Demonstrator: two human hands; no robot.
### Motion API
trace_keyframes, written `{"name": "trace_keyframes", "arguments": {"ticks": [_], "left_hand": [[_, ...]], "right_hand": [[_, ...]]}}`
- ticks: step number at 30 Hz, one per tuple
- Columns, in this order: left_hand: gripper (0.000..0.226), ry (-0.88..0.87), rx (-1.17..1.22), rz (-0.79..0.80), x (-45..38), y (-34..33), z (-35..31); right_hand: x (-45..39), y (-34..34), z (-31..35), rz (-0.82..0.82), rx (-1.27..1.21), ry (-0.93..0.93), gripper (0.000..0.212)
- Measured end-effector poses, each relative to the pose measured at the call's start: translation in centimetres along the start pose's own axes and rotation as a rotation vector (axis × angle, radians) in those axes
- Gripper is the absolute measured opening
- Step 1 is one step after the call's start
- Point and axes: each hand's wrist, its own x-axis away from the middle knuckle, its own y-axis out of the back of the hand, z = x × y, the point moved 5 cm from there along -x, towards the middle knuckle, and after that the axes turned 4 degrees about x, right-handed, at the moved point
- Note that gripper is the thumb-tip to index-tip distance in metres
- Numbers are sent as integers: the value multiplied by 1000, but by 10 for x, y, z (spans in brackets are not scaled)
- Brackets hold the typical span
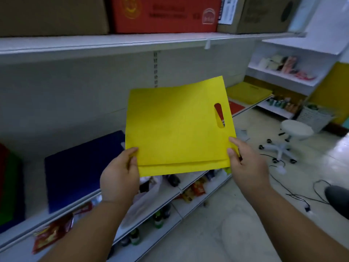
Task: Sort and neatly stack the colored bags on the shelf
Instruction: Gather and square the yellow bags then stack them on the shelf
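Note:
I hold a flat yellow bag (pixel 175 127) with an oval handle cut-out in front of the shelf, and a second yellow layer shows under its near edge. My left hand (pixel 119 174) pinches its near left corner and my right hand (pixel 245 163) pinches its near right corner. On the white shelf (pixel 37 222) below lies a dark blue bag stack (pixel 79 171). Red and green bags (pixel 9 186) lie at the far left. Further right on the shelf rest a yellow bag stack (pixel 247 92) and a red bag (pixel 235 107).
Cardboard and red boxes (pixel 164 14) fill the upper shelf. Lower shelves hold snack packets (pixel 51 235), bottles (pixel 158 218) and a plastic bag. On the floor to the right stand a white wheeled stool (pixel 290 135), a white basket (pixel 315 116) and loose cables (pixel 302 195).

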Motion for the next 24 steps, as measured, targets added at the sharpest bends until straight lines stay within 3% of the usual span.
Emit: {"name": "trace_keyframes", "arguments": {"ticks": [9,18,24], "left_hand": [[30,-136,147,219,-89,-224,-91],[29,-337,208,472,-142,-442,-238],[30,-333,197,505,-146,-577,-303]], "right_hand": [[-109,46,-160,-174,96,-254,37],[-180,137,-306,-394,130,-508,36],[-246,168,-427,-408,128,-540,36]]}}
